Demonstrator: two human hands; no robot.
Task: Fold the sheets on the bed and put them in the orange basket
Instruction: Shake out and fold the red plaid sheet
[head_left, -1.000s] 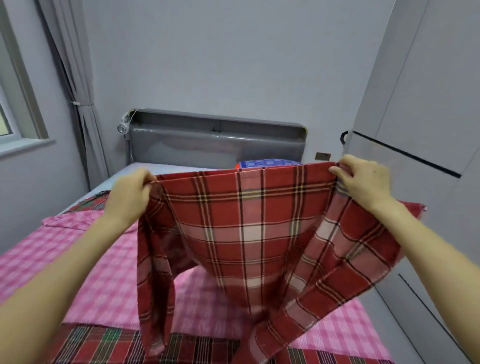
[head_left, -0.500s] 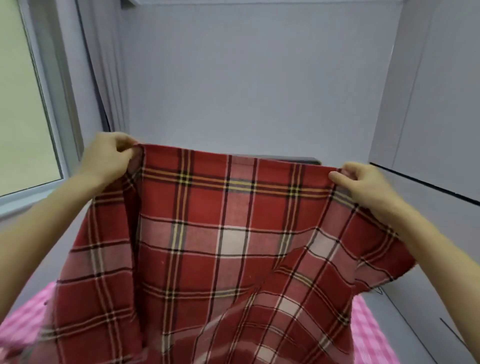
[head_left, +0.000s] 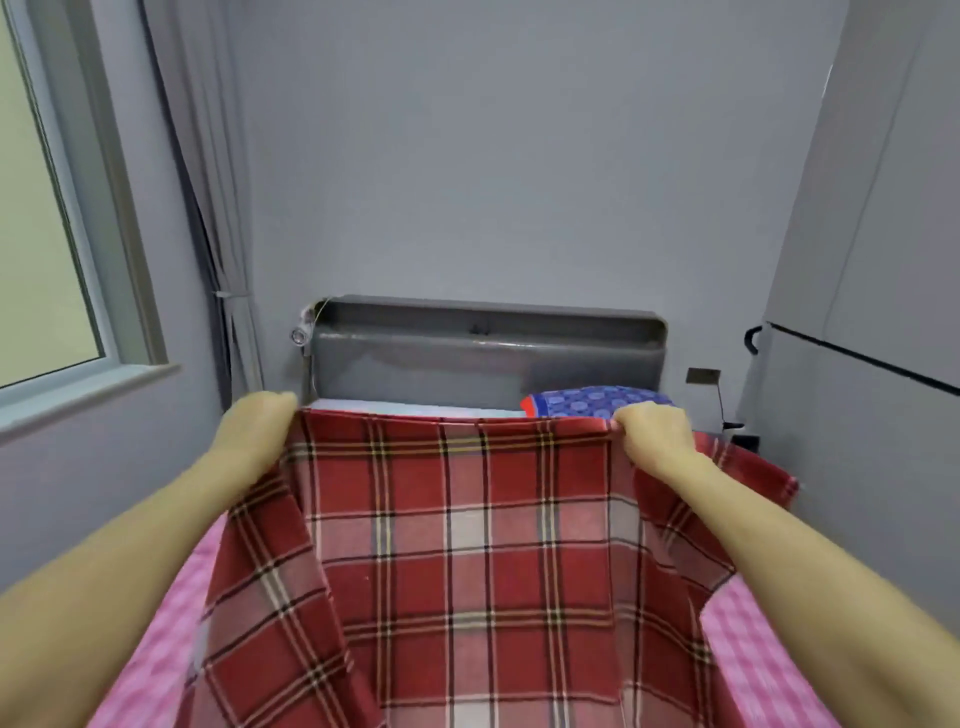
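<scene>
Grey walls, glossy grey headboard at the far end of the bed. Red plaid sheet is held above the bed, its top edge taut, running left to right; woven cloth hangs down, lower part cut off by the frame. Left hand and right hand each clench a top corner, fingertips buried in cloth. Pink gingham sheet is mostly covered beneath; a blue patterned pillow is half hidden.

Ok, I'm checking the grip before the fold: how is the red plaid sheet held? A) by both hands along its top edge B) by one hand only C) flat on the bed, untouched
A: the left hand and right hand each grip the top edge of the red plaid sheet.
</scene>
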